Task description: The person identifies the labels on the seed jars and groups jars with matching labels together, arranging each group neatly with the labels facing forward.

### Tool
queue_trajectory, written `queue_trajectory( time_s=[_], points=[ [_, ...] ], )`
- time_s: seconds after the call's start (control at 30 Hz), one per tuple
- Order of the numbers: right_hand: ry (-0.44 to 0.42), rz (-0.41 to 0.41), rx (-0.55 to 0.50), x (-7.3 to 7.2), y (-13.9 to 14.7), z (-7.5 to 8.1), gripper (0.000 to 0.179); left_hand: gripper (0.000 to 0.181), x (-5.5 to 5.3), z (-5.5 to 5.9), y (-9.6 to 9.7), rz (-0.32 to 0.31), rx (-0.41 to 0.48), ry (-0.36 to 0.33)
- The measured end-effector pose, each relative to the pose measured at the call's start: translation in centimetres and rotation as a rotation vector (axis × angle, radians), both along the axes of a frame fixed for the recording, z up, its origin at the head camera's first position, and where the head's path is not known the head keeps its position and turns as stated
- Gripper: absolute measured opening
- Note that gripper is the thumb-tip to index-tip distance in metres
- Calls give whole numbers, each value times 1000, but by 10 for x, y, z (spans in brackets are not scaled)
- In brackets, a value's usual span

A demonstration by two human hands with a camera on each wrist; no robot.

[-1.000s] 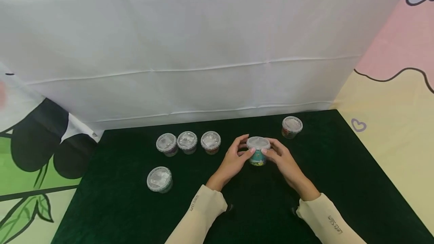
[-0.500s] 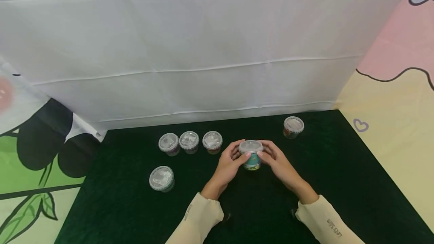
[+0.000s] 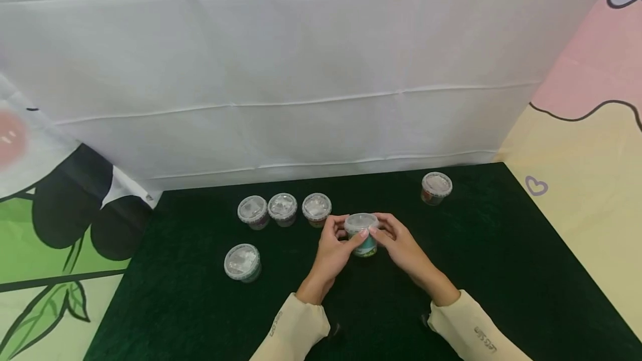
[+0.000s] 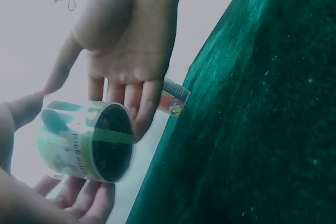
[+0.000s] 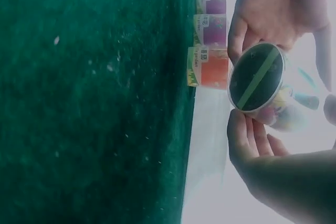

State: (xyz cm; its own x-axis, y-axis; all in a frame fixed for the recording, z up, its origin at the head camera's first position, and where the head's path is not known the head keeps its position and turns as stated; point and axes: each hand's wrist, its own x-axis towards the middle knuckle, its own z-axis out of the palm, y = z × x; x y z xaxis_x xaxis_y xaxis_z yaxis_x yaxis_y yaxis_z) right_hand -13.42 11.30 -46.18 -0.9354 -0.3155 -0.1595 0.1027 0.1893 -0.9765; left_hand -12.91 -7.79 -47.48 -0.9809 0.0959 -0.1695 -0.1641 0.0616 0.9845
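A small round plastic tub (image 3: 362,223) with a clear lid and teal label is held between both hands near the middle of the dark green table. My left hand (image 3: 332,252) grips its left side, thumb on the front. From the right, my right hand (image 3: 405,245) grips the same tub, its thumb close to the other thumb. In the left wrist view the tub (image 4: 68,140) shows a dark base crossed by a green strip, raised off the cloth. That base also faces the camera on the tub (image 5: 257,77) in the right wrist view.
Three lidded tubs stand in a row at the back: a left one (image 3: 253,210), a middle one (image 3: 282,208) and a right one (image 3: 316,208). Another tub (image 3: 242,262) sits nearer at left, and one (image 3: 436,185) at back right. A white cloth (image 3: 321,71) hangs behind.
Both hands have carried the tub leftward and slightly nearer to me. Their grip looks the same, and the other tubs have stayed in place apart from a small shift of the view.
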Motion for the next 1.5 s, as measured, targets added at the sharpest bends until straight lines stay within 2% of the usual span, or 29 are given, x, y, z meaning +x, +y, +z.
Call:
queue_trajectory(
  time_s=[0.1, 0.27, 0.4, 0.5, 0.63, 0.77, 1.07, 1.23, 1.37, 1.5],
  points=[
    [-30, 30, -44, -2, 2, -4, 51, 53, 2, 1, -2, -16, -2, -7],
    [-66, 77, -131, -5, 7, -7, 52, 43, 4, 6, -10, -82, 47, -8],
    [-52, 125, -161, -6, 9, -8, 55, 50, 3, 6, -16, -121, 83, -56],
    [-39, 159, -172, -6, 9, -8, 55, 55, 4, 5, -20, -179, 113, -93],
    [-23, 180, -173, -6, 9, -8, 54, 55, 7, 5, -25, -225, 138, -98],
    [-7, 174, -155, -5, 7, -8, 52, 53, 10, 6, -27, -197, 137, -91],
    [18, 122, -40, 0, -5, -8, 53, 53, 14, 9, -26, -73, 78, -108],
    [-1, 123, -55, 1, -7, -9, 51, 53, 17, 9, -28, -78, 43, -110],
    [-23, 145, -83, 2, -4, -10, 51, 56, 18, 8, -31, -108, 52, -105],
    [-23, 165, -81, 3, -3, -11, 53, 56, 18, 8, -34, -112, 60, -108]
  ],
)
